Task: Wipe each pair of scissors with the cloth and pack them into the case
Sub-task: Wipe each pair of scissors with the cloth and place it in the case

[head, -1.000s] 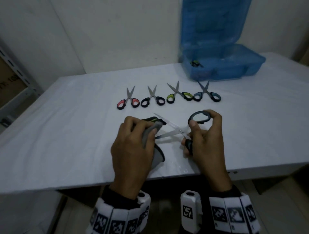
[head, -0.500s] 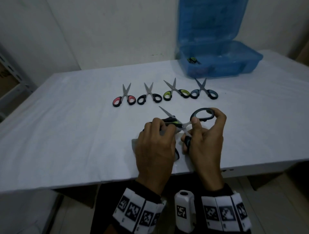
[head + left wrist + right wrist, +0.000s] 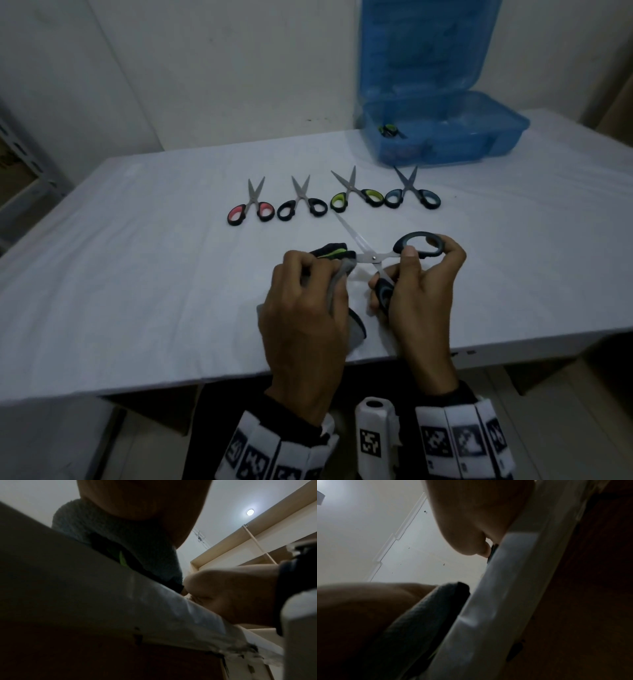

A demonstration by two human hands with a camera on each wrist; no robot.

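Gaping open, grey-handled scissors (image 3: 380,260); steel blades crossed.

Both bare hands, the left hand (image 3: 301,308) and right hand (image 3: 421,301), come out of dark sleeves (image 3: 442,394). Each wrist wears a white segmented band (image 3: 462,438) printed with black square markers, and a white camera block (image 3: 373,435) carries another marker.
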